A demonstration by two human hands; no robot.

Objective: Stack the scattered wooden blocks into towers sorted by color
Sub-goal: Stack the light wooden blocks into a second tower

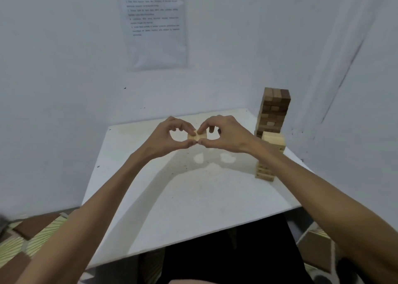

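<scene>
Pale rectangular wooden blocks [197,136] got squared up
Left hand [170,136] and right hand [224,135] pinched them from both sides, probably prepping for the pale wooden tower [272,143] at 3 o'clock.

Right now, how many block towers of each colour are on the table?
Dark brown tower: 1
Pale tower: 1
Total: 2 towers
Loose pale blocks, pinched between left hand and right hand: count unclear

pale blocks [197,136] held side by side mid-air, dk-brown tower [273,111] far R, pale tower [273,141] just in front of it
</scene>
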